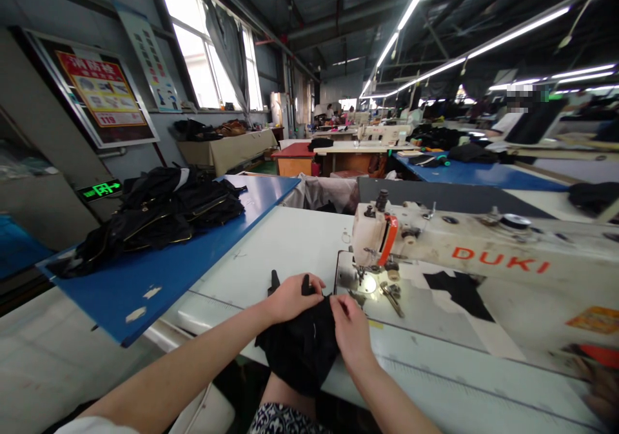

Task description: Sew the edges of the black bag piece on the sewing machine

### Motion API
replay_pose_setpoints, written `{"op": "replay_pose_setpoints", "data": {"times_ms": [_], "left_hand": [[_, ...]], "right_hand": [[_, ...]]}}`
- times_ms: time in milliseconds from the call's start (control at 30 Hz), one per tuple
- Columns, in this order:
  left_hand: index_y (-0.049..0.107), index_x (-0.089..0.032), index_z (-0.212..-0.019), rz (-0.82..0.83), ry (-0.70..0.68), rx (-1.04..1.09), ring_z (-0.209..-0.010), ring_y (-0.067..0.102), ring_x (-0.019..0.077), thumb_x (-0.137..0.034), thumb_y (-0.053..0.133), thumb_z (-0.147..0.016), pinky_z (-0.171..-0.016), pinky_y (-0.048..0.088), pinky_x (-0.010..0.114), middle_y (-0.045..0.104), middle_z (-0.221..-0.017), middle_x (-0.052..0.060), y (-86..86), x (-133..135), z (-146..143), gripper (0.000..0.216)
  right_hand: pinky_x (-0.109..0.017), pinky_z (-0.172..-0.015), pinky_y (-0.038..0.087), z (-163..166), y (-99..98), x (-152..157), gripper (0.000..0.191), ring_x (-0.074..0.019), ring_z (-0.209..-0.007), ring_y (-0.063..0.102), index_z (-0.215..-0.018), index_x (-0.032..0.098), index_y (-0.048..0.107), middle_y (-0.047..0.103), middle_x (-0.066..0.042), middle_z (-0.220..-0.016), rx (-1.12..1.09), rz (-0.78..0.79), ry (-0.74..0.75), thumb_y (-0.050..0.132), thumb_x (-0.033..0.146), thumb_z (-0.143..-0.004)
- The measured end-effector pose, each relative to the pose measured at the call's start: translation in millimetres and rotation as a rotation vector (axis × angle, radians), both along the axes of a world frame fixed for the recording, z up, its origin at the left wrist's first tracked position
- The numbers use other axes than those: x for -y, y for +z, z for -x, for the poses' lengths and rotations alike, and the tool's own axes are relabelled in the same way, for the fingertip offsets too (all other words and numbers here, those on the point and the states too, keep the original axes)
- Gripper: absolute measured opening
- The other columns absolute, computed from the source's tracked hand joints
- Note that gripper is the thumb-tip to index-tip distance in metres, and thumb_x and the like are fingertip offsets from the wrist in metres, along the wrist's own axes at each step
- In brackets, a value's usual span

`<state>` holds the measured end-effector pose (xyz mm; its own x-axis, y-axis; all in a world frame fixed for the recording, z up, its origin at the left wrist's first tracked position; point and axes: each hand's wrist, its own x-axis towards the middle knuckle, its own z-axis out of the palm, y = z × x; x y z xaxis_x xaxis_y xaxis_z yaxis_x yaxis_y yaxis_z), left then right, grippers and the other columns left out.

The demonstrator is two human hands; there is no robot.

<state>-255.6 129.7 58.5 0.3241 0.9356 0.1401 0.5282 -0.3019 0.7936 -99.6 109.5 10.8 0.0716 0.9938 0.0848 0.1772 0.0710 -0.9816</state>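
My left hand (290, 296) and my right hand (351, 327) both grip a piece of black fabric (302, 347) at the front edge of the white sewing table (271, 260). The fabric hangs partly over the edge toward my lap. My left hand pinches its upper left edge, and my right hand pinches the upper right edge with thumb and fingers. Just beyond my right hand stands the white DUKI sewing machine (483, 253), its needle area (365, 279) lit by a small lamp. Another black fabric piece (459, 292) lies under the machine's arm.
A blue table (159, 279) on the left carries a pile of black garments (159, 218). More sewing stations, blue tables and people sit further back in the hall. A wall with posters and windows runs along the left.
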Motion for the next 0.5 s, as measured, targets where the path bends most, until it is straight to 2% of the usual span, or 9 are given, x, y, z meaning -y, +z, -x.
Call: {"op": "replay_pose_setpoints", "data": {"times_ms": [133, 267, 367, 433, 500], "left_hand": [[0.063, -0.020, -0.090, 0.020, 0.011, -0.038, -0.089, 0.060, 0.0168, -0.021, 0.059, -0.073, -0.086, 0.044, 0.028, 0.066, -0.094, 0.000, 0.0, -3, 1, 0.017], [0.065, -0.020, -0.099, -0.011, -0.020, -0.078, -0.099, 0.057, 0.0194, -0.022, 0.058, -0.073, -0.093, 0.041, 0.030, 0.064, -0.103, 0.003, 2.7, -3, 3, 0.027], [0.062, -0.021, -0.108, 0.053, -0.016, -0.042, -0.105, 0.055, 0.0205, -0.025, 0.059, -0.074, -0.098, 0.038, 0.032, 0.062, -0.110, 0.004, 8.9, -1, 4, 0.034], [0.061, -0.021, -0.108, 0.129, -0.044, -0.001, -0.102, 0.056, 0.0196, -0.027, 0.058, -0.076, -0.095, 0.040, 0.031, 0.063, -0.106, 0.003, 14.3, 0, 5, 0.033], [0.062, -0.019, -0.099, 0.187, -0.093, 0.034, -0.092, 0.057, 0.0179, -0.027, 0.058, -0.076, -0.086, 0.044, 0.029, 0.063, -0.094, 0.001, 18.3, 0, 5, 0.025]], "right_hand": [[-0.031, -0.064, 0.037, 0, 0.3, 1, 0.022, -0.0206, -0.067, 0.052, -0.069, 0.023, 0.054, 0.059, 0.000, -0.067, 0.000, -0.007, 0.005, 0.050, 0.041, -0.079], [-0.031, -0.063, 0.036, 0, 4.0, 3, 0.022, -0.0199, -0.067, 0.050, -0.071, 0.023, 0.054, 0.057, 0.000, -0.067, 0.007, -0.023, 0.022, 0.049, 0.042, -0.081], [-0.030, -0.063, 0.036, -1, 10.7, 5, 0.022, -0.0193, -0.066, 0.048, -0.071, 0.023, 0.053, 0.054, 0.001, -0.066, 0.031, -0.068, 0.038, 0.047, 0.041, -0.083], [-0.030, -0.064, 0.035, -2, 16.1, 7, 0.022, -0.0194, -0.066, 0.047, -0.071, 0.023, 0.052, 0.053, 0.001, -0.066, 0.043, -0.094, 0.062, 0.047, 0.041, -0.083], [-0.031, -0.064, 0.036, -2, 21.0, 8, 0.022, -0.0197, -0.067, 0.047, -0.070, 0.023, 0.051, 0.053, 0.000, -0.067, 0.049, -0.105, 0.084, 0.047, 0.041, -0.083]]}}
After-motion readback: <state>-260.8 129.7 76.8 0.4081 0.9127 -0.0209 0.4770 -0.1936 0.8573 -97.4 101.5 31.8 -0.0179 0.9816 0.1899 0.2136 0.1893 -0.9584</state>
